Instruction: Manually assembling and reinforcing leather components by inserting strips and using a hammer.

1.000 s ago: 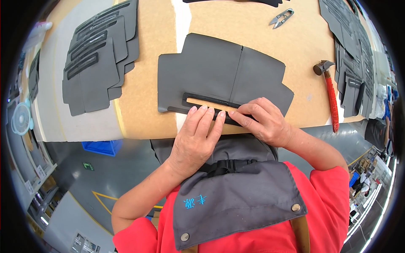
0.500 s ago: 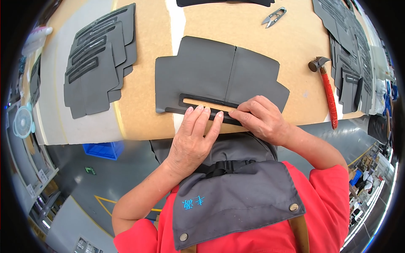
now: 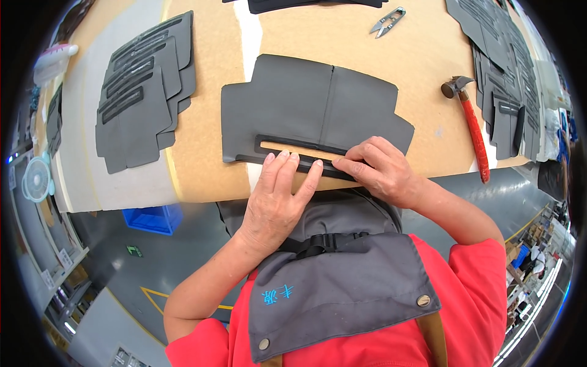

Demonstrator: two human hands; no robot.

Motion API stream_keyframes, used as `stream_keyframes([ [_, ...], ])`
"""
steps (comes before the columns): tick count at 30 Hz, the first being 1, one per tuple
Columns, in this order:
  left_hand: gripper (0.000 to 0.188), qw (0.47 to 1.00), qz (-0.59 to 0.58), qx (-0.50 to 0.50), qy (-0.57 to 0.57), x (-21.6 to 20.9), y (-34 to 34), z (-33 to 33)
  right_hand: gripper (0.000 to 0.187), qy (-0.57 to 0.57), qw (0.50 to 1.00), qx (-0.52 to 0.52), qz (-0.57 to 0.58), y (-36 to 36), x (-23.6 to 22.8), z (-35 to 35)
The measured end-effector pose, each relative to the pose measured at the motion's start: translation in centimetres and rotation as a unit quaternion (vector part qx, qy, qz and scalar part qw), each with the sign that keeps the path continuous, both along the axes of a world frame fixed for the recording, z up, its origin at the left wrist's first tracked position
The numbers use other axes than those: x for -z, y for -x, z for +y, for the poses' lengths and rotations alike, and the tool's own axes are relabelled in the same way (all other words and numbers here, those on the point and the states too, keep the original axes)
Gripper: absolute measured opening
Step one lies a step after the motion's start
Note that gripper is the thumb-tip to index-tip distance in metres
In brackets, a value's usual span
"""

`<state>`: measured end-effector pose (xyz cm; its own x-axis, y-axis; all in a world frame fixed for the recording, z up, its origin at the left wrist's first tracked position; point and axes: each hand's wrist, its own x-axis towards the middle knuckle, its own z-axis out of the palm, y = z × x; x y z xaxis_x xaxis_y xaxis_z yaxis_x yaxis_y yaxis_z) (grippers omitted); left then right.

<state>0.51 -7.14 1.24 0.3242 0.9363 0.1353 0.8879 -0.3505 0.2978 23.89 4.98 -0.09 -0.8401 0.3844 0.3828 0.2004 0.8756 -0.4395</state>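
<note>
A dark grey sheet panel (image 3: 287, 98) lies near the table's front edge, with a seam across it and a long slot edged by a black strip (image 3: 293, 141). My left hand (image 3: 278, 192) rests with its fingers stretched and spread, fingertips on the black band along the slot's near side. My right hand (image 3: 382, 171) is closed at the slot's right end, thumb and forefinger pinching the band's edge; the curled fingers hide that end of the slot.
Similar slotted panels (image 3: 137, 125) overlap at the left, with more panels (image 3: 504, 92) at the right. A claw hammer with a red handle (image 3: 474, 131) and small thread snips (image 3: 387, 22) lie on the table (image 3: 214, 177). Below stands a blue crate (image 3: 153, 220); a small fan (image 3: 38, 178) is far left.
The whole view has shifted slightly, so the panel and tools appear a little farther left. Both hands keep almost the same place and pose on the band.
</note>
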Motion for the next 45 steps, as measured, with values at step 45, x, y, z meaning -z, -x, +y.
stream_keyframes([
  [45, 0.051, 0.999, 0.027, 0.005, -0.022, -0.4, -5.3, -0.1, 0.043, 0.017, 0.999, 0.021, 0.029, -4.6, 0.5, -0.6],
])
